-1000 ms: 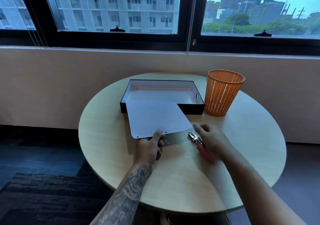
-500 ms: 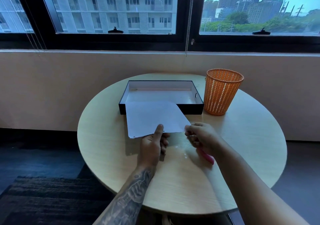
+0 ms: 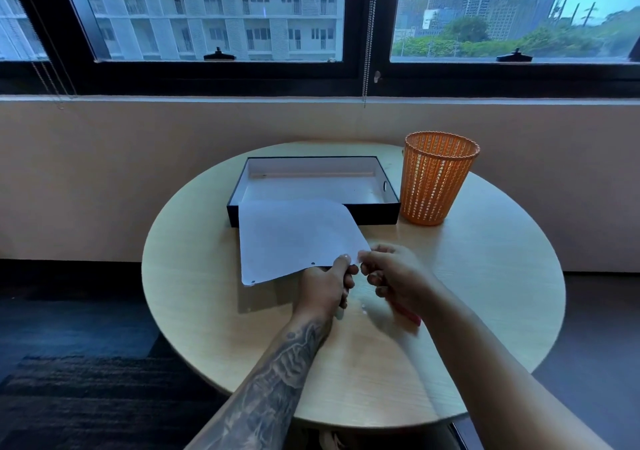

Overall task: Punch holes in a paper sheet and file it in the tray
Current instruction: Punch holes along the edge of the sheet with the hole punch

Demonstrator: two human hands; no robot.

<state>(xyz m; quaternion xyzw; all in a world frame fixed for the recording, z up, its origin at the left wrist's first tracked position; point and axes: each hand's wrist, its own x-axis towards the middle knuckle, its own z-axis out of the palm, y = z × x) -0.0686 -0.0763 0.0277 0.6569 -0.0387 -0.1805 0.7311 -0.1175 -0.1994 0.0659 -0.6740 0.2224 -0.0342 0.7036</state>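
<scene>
Left hand (image 3: 325, 285) pinches the white rectangular paper sheet (image 3: 294, 235) at its near edge. Right hand (image 3: 394, 276), grasping a red-handled punch (image 3: 410, 316), meets the sheet's right corner. Black shallow tray (image 3: 311, 212) lies directly beyond both hands.

Daylight enters through the wide black-framed window (image 3: 346, 17) and is the main light. Outside the window the view is bright; the room below it is dimmer, the dark floor nearly black. The round pale wooden table (image 3: 485, 276) below the window carries soft shadows on its near side. Straight lines bow toward the edges. The right hand (image 3: 394, 276) is motion-blurred.
</scene>
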